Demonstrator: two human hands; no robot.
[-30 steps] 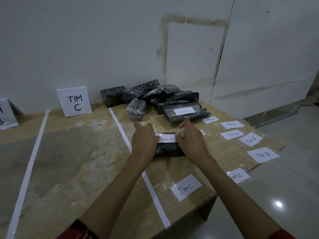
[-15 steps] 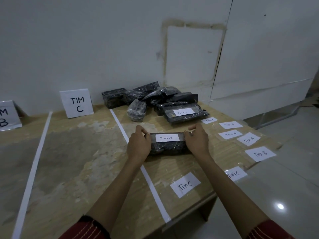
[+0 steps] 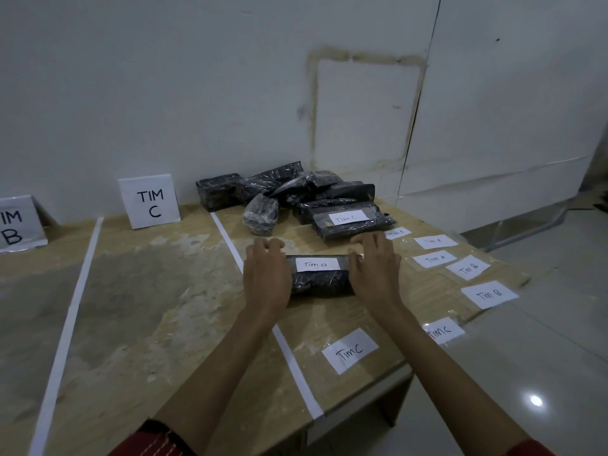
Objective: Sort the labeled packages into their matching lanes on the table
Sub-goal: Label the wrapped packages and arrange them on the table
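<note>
Hands: left hand (image 3: 266,274) curled over one end of black package (image 3: 317,279), grip unclear; right hand (image 3: 375,271) at other end, fingers loose and lifted, thumb touching. Package flat on worn plywood table (image 3: 158,291), just right of tape line (image 3: 230,248). Package pile (image 3: 296,195) against white wall (image 3: 164,93). Versus 0.5 s ago: right fingers unclenched, package unmoved

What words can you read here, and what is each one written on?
"TIM C": standing card
"IM B", cut off: left-edge card
"Tim C": piled package
"Tim" plus an unclear letter: front package
"Tim A": rear slip, second slip
"Tim B": third slip, fourth slip
"Tim C": edge slip, nearest slip
Too blurred: small slip beside the piled package
</note>
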